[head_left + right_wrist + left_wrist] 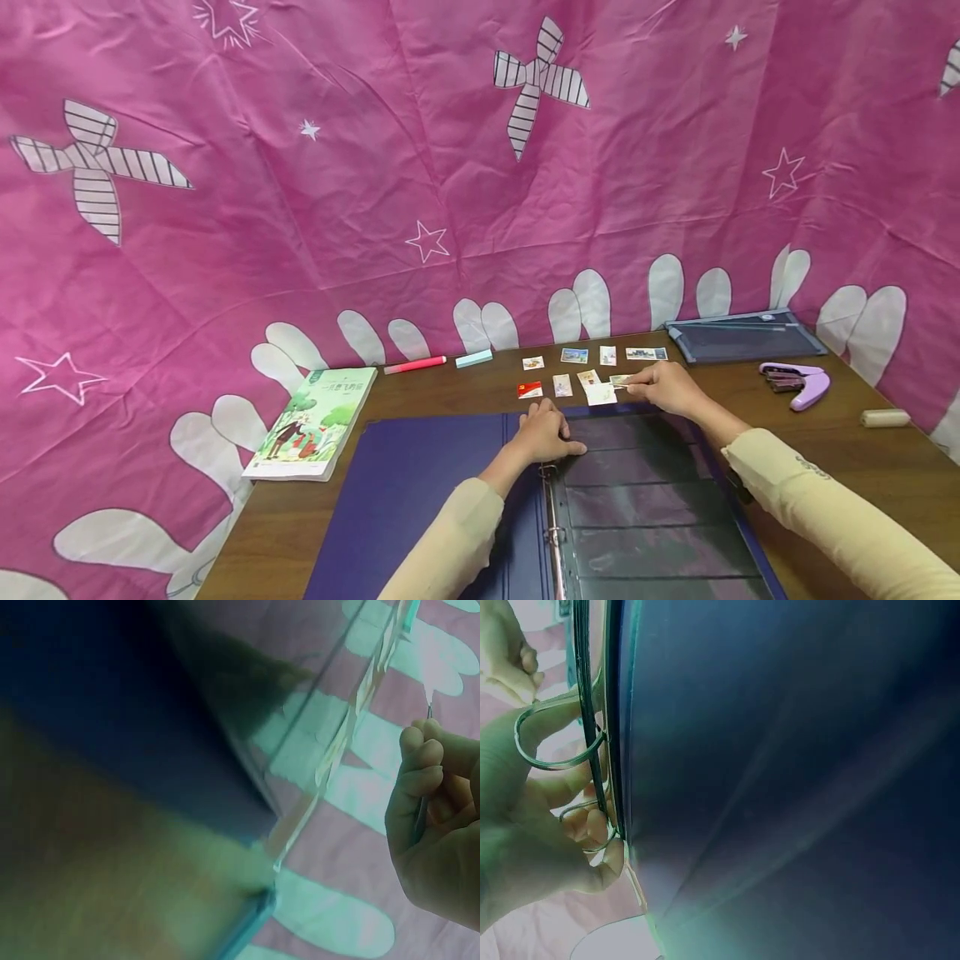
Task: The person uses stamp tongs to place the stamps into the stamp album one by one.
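My right hand (670, 389) pinches metal tweezers (420, 816) above the top edge of the open blue ring binder (427, 483). At the tweezers' tip is a pale stamp (602, 394), which overlaps other stamps on the table in the head view. My left hand (542, 433) rests at the top of the binder by its spine, thumb out over a black page with clear pockets (637, 504). In the left wrist view, the left fingers are beside the metal rings (559, 763).
Several small stamps (574, 356) lie in rows behind the binder. A book (315, 425), a red pen (415, 365) and a light-blue box (473, 358) lie to the left. Right are a mesh zip pouch (746, 337), a purple stapler (810, 387) and a beige roll (885, 418).
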### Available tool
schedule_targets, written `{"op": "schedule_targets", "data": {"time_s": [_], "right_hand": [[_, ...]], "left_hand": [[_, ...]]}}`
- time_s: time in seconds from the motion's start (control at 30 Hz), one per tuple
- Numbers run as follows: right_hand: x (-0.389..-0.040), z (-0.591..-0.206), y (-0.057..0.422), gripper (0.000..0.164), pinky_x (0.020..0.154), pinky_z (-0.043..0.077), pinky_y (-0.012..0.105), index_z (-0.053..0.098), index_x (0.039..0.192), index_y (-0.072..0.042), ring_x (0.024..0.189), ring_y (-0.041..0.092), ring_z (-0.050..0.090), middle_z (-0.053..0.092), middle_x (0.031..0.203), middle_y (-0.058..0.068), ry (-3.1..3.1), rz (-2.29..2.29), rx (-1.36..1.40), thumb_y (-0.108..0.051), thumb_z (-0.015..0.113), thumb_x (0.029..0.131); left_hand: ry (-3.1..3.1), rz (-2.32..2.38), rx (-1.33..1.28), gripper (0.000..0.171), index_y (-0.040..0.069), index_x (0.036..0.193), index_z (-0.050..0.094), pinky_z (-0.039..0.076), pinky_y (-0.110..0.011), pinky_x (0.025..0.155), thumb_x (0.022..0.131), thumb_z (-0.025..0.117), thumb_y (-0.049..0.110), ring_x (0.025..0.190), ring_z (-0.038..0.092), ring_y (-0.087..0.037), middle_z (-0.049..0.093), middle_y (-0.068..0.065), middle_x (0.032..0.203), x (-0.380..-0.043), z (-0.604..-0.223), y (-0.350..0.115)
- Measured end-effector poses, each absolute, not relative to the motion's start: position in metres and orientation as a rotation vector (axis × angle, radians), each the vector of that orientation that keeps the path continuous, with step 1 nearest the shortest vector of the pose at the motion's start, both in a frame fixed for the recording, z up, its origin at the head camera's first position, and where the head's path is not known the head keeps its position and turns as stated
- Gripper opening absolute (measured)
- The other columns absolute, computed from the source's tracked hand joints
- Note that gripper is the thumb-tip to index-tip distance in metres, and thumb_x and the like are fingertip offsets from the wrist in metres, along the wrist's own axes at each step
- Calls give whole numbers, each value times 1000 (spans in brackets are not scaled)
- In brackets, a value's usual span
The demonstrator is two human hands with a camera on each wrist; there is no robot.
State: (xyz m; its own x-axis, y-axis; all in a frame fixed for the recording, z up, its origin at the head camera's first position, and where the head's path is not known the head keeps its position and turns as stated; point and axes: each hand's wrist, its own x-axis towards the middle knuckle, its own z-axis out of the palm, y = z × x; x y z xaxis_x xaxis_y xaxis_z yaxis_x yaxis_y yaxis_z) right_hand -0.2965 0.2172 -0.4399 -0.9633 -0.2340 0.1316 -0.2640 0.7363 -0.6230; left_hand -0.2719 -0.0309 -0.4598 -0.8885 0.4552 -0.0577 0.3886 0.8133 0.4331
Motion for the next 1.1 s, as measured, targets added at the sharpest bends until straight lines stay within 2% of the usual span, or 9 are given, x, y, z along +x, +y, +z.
{"op": "schedule_targets", "data": {"time_s": [0.13, 0.23, 0.47, 0.73, 0.83, 1.0, 1.1], "right_hand": [[-298, -445, 209, 22, 50, 40, 25, 71, 102, 0, 54, 9, 52, 71, 82, 14, -2896, 1061, 400, -13, 63, 85], [-299, -447, 205, 22, 50, 42, 26, 71, 102, 0, 54, 10, 54, 72, 84, 16, -2892, 1068, 401, -12, 62, 85], [-302, -452, 202, 23, 50, 43, 27, 70, 104, 0, 54, 11, 54, 72, 88, 17, -2903, 1099, 399, -13, 62, 86], [-303, -450, 199, 21, 48, 40, 25, 72, 100, -1, 50, 8, 51, 70, 70, 10, -2892, 1081, 421, -12, 62, 85], [-303, -451, 197, 20, 48, 40, 25, 72, 99, -1, 48, 7, 50, 69, 69, 9, -2884, 1064, 427, -11, 63, 84], [-304, -454, 195, 18, 49, 41, 23, 73, 97, -2, 49, 5, 51, 64, 61, 4, -2903, 1021, 472, -11, 63, 84], [-305, -455, 194, 18, 49, 41, 23, 74, 96, -3, 49, 5, 51, 62, 60, 2, -2915, 1016, 484, -11, 63, 84]], "left_hand": [[2854, 577, 690, 41, 14, 101, 57, 28, -30, 75, 77, 71, 44, 91, 36, -17, 49, -2, 113, -272, -461, -30], [2870, 533, 698, 47, 15, 111, 56, 30, -31, 77, 77, 71, 45, 94, 40, -16, 51, -2, 116, -272, -461, -29], [2868, 552, 651, 48, 13, 109, 56, 27, -29, 74, 75, 73, 43, 90, 42, -15, 52, 0, 102, -272, -460, -29], [2900, 525, 676, 44, 13, 100, 57, 27, -29, 72, 73, 74, 43, 93, 40, -16, 47, -1, 107, -274, -461, -25], [2902, 501, 684, 41, 14, 98, 55, 27, -29, 73, 74, 74, 42, 95, 40, -17, 49, -1, 110, -273, -461, -25], [2913, 450, 674, 40, 14, 98, 55, 29, -31, 71, 75, 73, 42, 94, 41, -18, 50, -1, 109, -271, -460, -22], [2926, 432, 653, 44, 13, 103, 55, 30, -31, 71, 75, 73, 42, 94, 42, -18, 51, -2, 106, -270, -459, -21]]}}
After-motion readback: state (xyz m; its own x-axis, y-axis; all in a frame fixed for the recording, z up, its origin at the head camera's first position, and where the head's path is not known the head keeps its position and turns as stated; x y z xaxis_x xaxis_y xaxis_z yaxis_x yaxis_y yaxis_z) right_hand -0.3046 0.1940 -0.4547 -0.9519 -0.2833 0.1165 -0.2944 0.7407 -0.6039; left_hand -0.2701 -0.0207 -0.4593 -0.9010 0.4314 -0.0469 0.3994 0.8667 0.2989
